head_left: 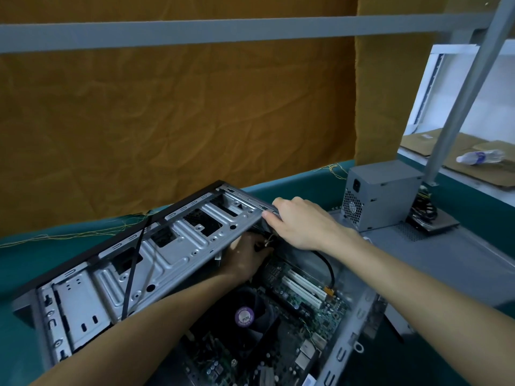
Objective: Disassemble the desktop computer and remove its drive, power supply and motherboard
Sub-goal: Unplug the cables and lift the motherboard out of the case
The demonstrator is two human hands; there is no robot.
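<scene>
The open desktop case (348,355) lies on the green table. Its metal drive cage (145,260) is swung up and tilted. My right hand (301,222) grips the cage's far upper corner. My left hand (245,257) reaches under the cage, down by some thin wires; its fingers are mostly hidden there. Inside the case, the motherboard (292,307) shows white slots and a black fan with a purple label (244,316). A grey power supply (379,195) stands outside the case at the back right, its cable bundle (425,208) behind it.
A flat grey case panel (446,254) lies under the power supply at right. A diagonal grey frame post (459,101) rises at right. Beyond it lie cardboard sheets and a plastic bottle (479,157). An orange cloth (178,107) hangs behind the table.
</scene>
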